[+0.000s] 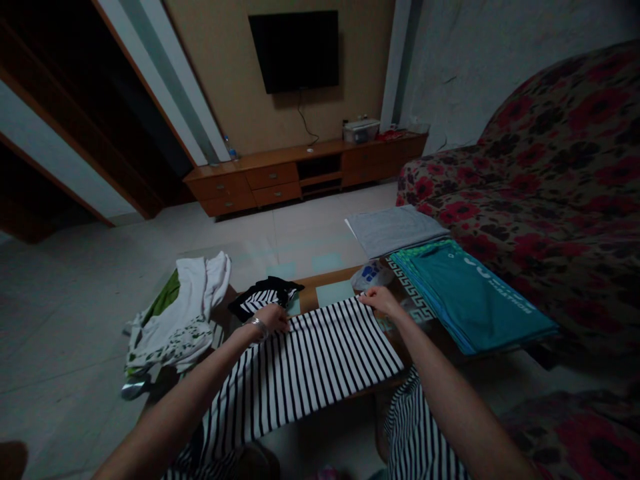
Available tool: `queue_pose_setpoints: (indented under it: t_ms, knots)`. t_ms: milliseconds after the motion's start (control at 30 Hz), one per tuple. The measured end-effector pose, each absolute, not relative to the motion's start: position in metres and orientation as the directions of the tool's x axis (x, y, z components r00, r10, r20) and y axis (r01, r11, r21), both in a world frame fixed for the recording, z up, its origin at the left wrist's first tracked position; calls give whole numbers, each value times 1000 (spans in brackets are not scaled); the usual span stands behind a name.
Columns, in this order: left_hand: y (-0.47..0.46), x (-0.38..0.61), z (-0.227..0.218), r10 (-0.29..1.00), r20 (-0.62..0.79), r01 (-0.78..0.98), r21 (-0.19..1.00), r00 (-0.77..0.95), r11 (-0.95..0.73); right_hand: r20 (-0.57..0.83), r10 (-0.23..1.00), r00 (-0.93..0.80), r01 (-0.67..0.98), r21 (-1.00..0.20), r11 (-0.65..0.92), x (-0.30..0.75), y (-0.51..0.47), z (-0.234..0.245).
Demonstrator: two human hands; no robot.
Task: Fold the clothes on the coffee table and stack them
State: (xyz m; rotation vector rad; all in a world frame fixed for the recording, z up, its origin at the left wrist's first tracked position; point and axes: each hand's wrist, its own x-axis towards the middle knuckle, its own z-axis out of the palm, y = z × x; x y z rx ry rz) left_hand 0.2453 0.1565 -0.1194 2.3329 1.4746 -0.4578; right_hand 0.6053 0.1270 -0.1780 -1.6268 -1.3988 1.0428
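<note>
"What fills the room most?"

"The sofa in dark fabric with red flowers, off to the right. Then the long brown wooden cabinet by the far wall, and the low table with a wooden edge and glass top in front of us."

"And the cloth being handled?"

"That black-and-white striped fabric spreads across the table's near side, running down towards the person's lap. The folded teal pile with white lettering lies to its right, the rumpled white and green clothes to its left."

"Anything smaller?"

"A black-and-white bundle, just beyond the left hand."

"How are the fingers?"

"The left ones are closed on the striped fabric's far edge; the right hand pinches its far right corner. There's a silvery metal bracelet at the left wrist."
</note>
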Motion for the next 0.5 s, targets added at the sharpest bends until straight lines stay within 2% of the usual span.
queue_pose_setpoints:
  t_ms: [233,400,500]
  knots:
    - [156,270,-123,872,-276,912,40,403,-409,-32,965,262,445,-883,-150,608,133,-186]
    - [142,298,-126,919,-116,924,-24,376,-381,7,966,257,522,-843,-132,610,133,-187]
    - [117,314,-128,911,36,912,-31,410,-409,24,980,199,624,-774,-108,602,129,-184]
